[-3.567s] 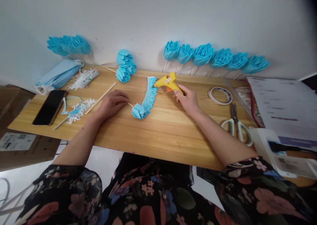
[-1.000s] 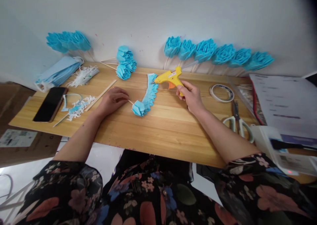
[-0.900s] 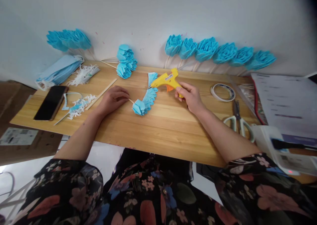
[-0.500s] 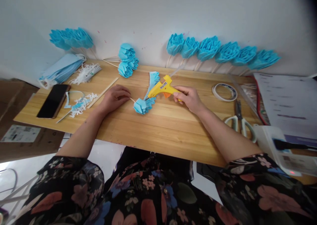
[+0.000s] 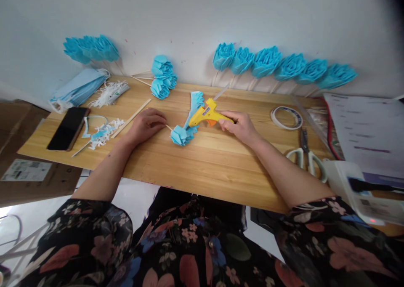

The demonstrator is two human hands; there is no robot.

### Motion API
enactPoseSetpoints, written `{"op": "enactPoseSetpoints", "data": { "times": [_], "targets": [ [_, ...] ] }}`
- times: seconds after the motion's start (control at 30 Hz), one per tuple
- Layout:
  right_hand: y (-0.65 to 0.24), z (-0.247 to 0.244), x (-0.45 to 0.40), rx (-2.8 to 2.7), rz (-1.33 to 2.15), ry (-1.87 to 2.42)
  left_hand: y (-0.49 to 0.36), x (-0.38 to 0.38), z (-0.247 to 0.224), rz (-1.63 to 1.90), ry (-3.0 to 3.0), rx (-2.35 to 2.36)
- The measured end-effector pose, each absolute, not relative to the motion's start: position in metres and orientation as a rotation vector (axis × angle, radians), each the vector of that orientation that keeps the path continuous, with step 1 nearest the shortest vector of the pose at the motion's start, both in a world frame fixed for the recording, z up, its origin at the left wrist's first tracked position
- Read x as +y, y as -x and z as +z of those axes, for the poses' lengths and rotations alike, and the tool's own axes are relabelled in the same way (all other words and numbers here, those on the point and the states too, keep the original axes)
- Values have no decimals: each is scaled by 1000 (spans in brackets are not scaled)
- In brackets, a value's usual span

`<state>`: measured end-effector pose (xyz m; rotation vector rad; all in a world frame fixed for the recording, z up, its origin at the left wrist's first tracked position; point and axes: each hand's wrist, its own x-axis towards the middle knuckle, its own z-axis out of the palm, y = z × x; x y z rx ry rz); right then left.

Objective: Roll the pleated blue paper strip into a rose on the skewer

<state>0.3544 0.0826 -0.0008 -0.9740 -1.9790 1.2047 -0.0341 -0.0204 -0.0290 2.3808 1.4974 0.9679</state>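
Clock faces centred on mid-table, 12 = wall.

Table [image 5: 217, 169]: biggest item, far edge along the wall. Open wood from 4 to 7, down to the near edge, forearms either side. Cardboard box [image 5: 28, 171] at 8, below table level; contents can't be seen. Printed paper [image 5: 366, 131] at 3, by a clear bag [image 5: 317, 116] of thin pieces, too blurred to count.

Finished blue flowers: six in the right row [image 5: 263, 62] at 1 to 2, three in the middle cluster [image 5: 162, 78] at 11, at least three overlapping in the left group [image 5: 91, 49] at 10. Mask stack [image 5: 78, 87] at 10, count unclear.

Left hand [image 5: 148, 125] at 10: fingers closed on thin stick [image 5: 169, 127] of the work flower [image 5: 179, 135], which sits near centre. Its pleated strip [image 5: 195, 104] runs up toward 12. Right hand [image 5: 236, 125] at 2: fingers wrapped round the glue gun [image 5: 202, 115] handle, nozzle over the strip by the flower; contact can't be told.

One phone [image 5: 67, 129] at 9, one scissors [image 5: 304, 152] at 3, one tape roll [image 5: 274, 118] at 2.
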Motion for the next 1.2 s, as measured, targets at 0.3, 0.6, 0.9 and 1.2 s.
{"op": "enactPoseSetpoints", "data": {
  "times": [0.3,0.6,0.9,1.2],
  "targets": [
    [-356,-4,82,-1908,1198,956,35,-21,-29,960,-2401,1485],
    [-356,-2,82,-1870,1261,924,35,-20,-29,964,-2418,1480],
    [-355,-4,84,-1973,1149,951,36,-20,-31,982,-2406,1459],
    [-355,-10,86,-1963,1102,928,35,-19,-31,1048,-2448,1394]
  ]
}}
